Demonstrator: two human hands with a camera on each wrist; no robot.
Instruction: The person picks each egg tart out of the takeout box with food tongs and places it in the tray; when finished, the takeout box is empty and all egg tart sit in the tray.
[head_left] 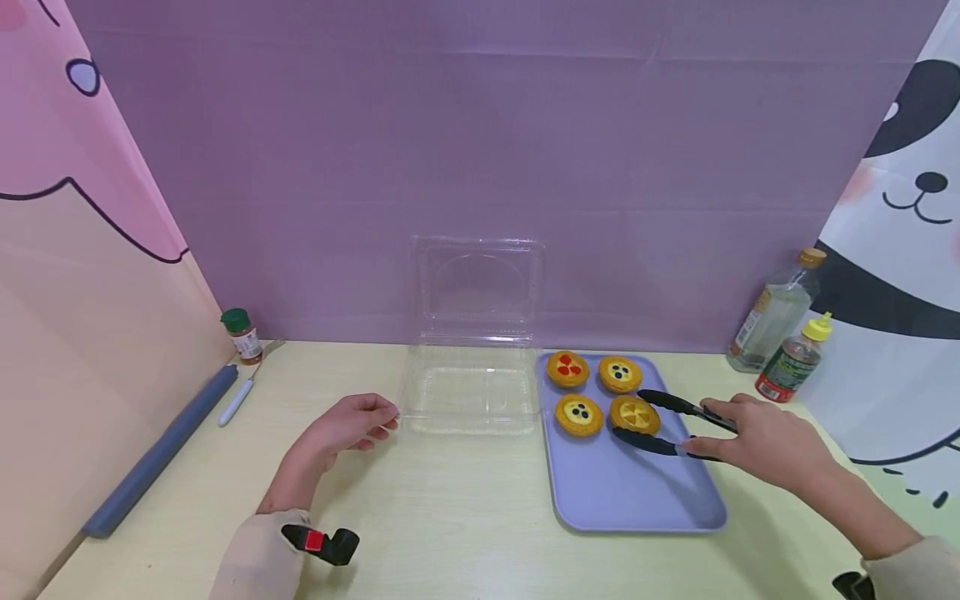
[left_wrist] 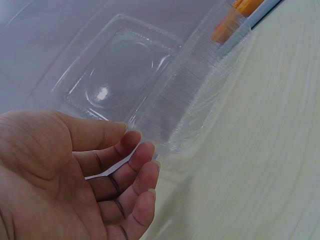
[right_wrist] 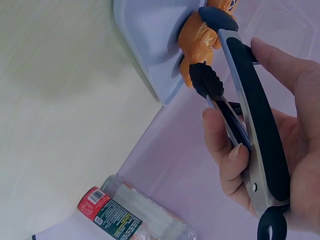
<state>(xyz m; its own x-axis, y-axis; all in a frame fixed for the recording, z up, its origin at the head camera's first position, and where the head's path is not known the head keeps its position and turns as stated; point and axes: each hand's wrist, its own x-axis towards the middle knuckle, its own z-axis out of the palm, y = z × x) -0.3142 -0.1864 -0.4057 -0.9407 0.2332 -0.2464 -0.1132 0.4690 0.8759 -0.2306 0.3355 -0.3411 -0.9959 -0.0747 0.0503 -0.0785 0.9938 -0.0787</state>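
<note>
Squeezing black tongs [head_left: 678,427] in my right hand [head_left: 765,442] around the crumbly, fragile tart [head_left: 634,415]; left hand [head_left: 345,427] relaxed by the flimsy clamshell [head_left: 468,392].

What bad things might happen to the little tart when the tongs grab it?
1. The tongs in the right hand straddle the yellow-topped tart; a hard squeeze might crumble its crust.
2. It sits close to three other tarts on the tray, so the tong tips might bump one.
3. The clear box looks light, and the left hand only touches its corner, so it may slide.
</note>
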